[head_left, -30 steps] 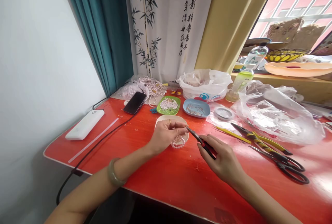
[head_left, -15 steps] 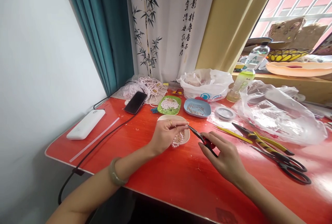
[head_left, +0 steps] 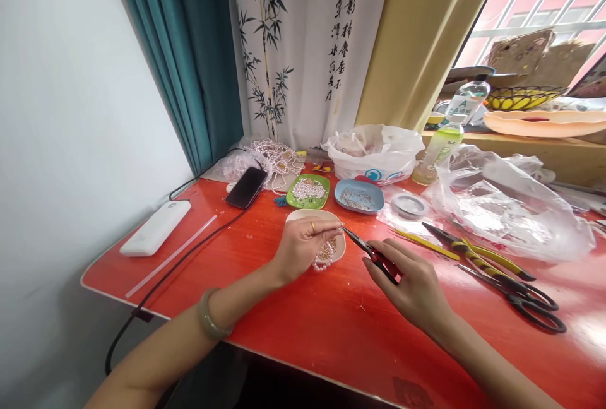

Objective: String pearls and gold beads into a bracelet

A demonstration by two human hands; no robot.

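Observation:
My left hand (head_left: 303,248) is pinched over a cream dish (head_left: 339,250), with a string of pink beads (head_left: 323,265) hanging below its fingers. The tiny piece at its fingertips is too small to make out. In my right hand (head_left: 409,273) are red and black pliers (head_left: 374,256), their tips meeting my left fingertips. Small gold beads lie in the cream dish. Behind it stand a green dish (head_left: 308,192) of pale beads and a blue dish (head_left: 360,197) with small metallic pieces.
Yellow-black pliers (head_left: 492,259), scissors (head_left: 514,298) and yellow tweezers (head_left: 426,243) lie right. Plastic bags (head_left: 511,207), a bottle (head_left: 440,150) and a tape roll (head_left: 409,205) stand behind. At left are a phone (head_left: 247,187), a white power bank (head_left: 156,228) and a black cable (head_left: 189,251).
The pliers' handles look slightly more spread in my right hand, and the bead string hangs in a rounder loop. Both hands stay nearly in place.

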